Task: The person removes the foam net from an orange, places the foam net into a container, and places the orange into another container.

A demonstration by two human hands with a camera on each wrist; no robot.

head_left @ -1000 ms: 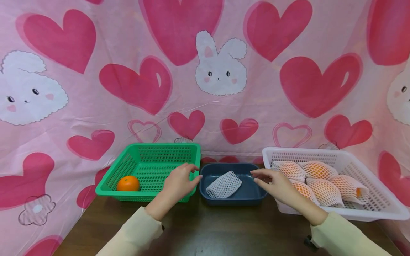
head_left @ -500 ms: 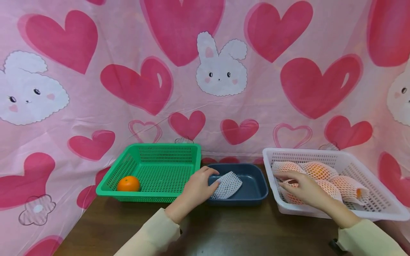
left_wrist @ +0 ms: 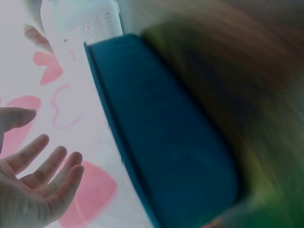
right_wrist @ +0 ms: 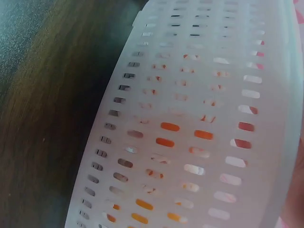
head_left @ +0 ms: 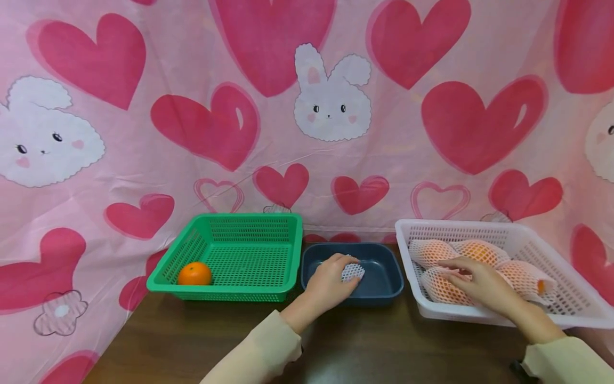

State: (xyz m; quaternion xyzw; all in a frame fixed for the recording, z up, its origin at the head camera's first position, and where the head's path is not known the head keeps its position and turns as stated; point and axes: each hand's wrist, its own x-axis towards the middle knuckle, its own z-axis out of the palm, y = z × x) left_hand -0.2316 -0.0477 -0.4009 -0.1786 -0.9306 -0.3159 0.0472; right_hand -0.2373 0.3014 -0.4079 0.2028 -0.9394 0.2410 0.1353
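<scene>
A white foam fruit net (head_left: 353, 272) lies in the dark blue tray (head_left: 382, 273) at the centre, partly hidden by my left hand (head_left: 328, 280). That hand reaches over the tray's left side, and the left wrist view shows its fingers (left_wrist: 45, 164) loosely spread with nothing between them, beside the tray's wall (left_wrist: 161, 137). On the right, my right hand (head_left: 484, 285) is over the white basket (head_left: 453, 224), its thumb and fingers apart above a netted orange (head_left: 443, 290). Only the basket's slotted wall (right_wrist: 190, 104) shows in the right wrist view, hiding that hand.
One bare orange (head_left: 194, 273) sits in the front left corner of the green basket (head_left: 249, 290). Several more oranges in foam nets (head_left: 525, 277) fill the white basket. Everything stands on a dark wooden table (head_left: 374, 341) before a pink heart-print cloth (head_left: 268, 133).
My left hand has moved right, from the green basket's edge to over the net in the tray. My right hand has moved right, from the tray's edge to over the netted oranges.
</scene>
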